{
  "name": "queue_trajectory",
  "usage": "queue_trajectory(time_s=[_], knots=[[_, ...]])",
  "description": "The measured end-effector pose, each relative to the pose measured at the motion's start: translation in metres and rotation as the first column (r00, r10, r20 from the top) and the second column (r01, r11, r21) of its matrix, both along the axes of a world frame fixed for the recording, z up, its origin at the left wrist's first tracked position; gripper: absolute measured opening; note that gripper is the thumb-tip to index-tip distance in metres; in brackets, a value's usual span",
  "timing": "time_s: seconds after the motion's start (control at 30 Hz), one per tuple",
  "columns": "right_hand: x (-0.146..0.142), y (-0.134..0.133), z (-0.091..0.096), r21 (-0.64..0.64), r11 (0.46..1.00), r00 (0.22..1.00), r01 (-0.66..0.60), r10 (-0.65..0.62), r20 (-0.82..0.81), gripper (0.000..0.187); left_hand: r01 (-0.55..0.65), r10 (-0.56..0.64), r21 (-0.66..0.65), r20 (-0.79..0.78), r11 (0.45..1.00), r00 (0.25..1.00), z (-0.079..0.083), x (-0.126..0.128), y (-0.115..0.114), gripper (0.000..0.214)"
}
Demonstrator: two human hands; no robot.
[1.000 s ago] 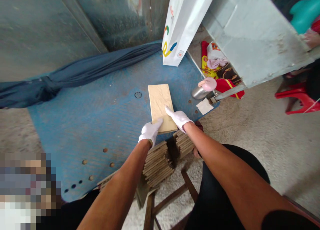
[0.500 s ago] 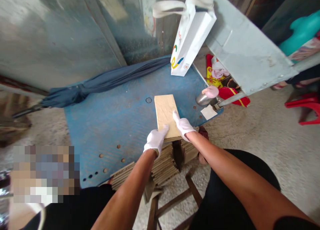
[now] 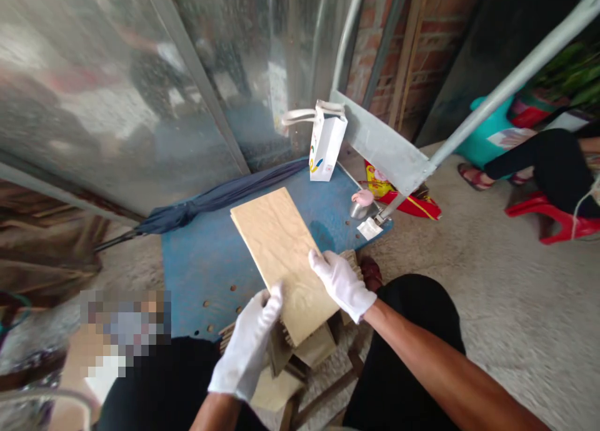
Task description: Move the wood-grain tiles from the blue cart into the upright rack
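Note:
A pale, rectangular wooden board [image 3: 281,250] is held up over the near edge of the blue bench, its far end pointing up and left. My left hand [image 3: 248,340], in a white glove, grips its left edge with the thumb on top. On the right edge, my right hand [image 3: 340,282], also gloved, is closed with its thumb on the face; the other fingers are hidden underneath. Below the board are more boards [image 3: 315,348], some standing on edge in a row, above a wooden stool frame [image 3: 323,396].
On the blue bench [image 3: 192,262] lie a folded dark umbrella [image 3: 201,206], a white paper bag [image 3: 323,147], a pink-lidded metal cup [image 3: 360,203] and a white tissue [image 3: 370,228]. A metal rail [image 3: 510,75] rises at right. A person sits on a red stool [image 3: 548,215].
The board has risen towards me and turned, its far end swinging left. Both hands moved with it, still gripping. The view has shifted, showing more of the wall and the seated person.

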State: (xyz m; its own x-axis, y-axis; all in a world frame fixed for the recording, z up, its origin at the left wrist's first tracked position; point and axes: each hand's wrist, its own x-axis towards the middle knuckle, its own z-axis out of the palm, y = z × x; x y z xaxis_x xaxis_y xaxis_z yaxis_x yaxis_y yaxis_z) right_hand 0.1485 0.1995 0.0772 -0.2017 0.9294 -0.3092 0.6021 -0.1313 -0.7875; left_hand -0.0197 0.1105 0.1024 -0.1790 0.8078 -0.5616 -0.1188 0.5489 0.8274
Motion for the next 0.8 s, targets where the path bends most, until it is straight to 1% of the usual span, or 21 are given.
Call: queue_trajectory(time_s=[0.03,0.1,0.13,0.2,0.3,0.4,0.5,0.6,0.7,0.73,0.8], knots=[[0.005,-0.014,0.006,0.011,1.0,1.0,-0.004,0.005,-0.019,0.049,-0.052,0.05,0.046,0.037,0.998,0.998,0.006,-0.005,-0.005,0.06],[0.016,-0.043,0.015,-0.008,1.0,0.999,-0.01,0.01,-0.048,0.049,-0.167,0.148,0.116,0.158,0.979,0.976,0.011,-0.013,-0.011,0.059],[0.021,-0.057,0.017,-0.025,1.0,0.998,-0.015,0.013,-0.056,0.049,-0.214,0.182,0.133,0.22,0.968,0.958,0.012,-0.016,-0.013,0.059],[0.03,-0.082,0.019,-0.051,0.998,0.997,-0.035,0.031,-0.065,0.048,-0.272,0.226,0.114,0.313,0.955,0.923,0.012,-0.017,-0.019,0.064],[0.041,-0.112,0.011,-0.036,0.997,0.997,-0.065,0.063,-0.052,0.046,-0.319,0.284,0.054,0.334,0.946,0.899,0.011,-0.011,-0.034,0.075],[0.048,-0.13,-0.004,-0.003,0.996,0.995,-0.091,0.091,-0.036,0.046,-0.349,0.325,0.018,0.325,0.937,0.888,0.01,-0.001,-0.053,0.08],[0.054,-0.136,-0.015,0.02,0.993,0.993,-0.12,0.12,-0.019,0.048,-0.344,0.321,0.024,0.3,0.939,0.898,0.004,0.007,-0.067,0.074],[0.058,-0.133,-0.018,-0.014,0.983,0.983,-0.182,0.182,-0.01,0.05,-0.37,0.346,0.06,0.239,0.927,0.907,-0.009,0.011,-0.075,0.07],[0.058,-0.125,-0.014,-0.088,0.962,0.966,-0.257,0.254,-0.038,0.049,-0.368,0.354,0.066,0.164,0.928,0.921,-0.023,0.014,-0.081,0.073],[0.058,-0.122,-0.011,-0.103,0.96,0.966,-0.259,0.256,-0.044,0.049,-0.353,0.341,0.069,0.135,0.933,0.93,-0.026,0.014,-0.083,0.072],[0.055,-0.114,-0.002,-0.098,0.969,0.973,-0.229,0.227,-0.032,0.059,-0.289,0.282,0.086,0.092,0.953,0.955,-0.027,0.015,-0.086,0.066]])
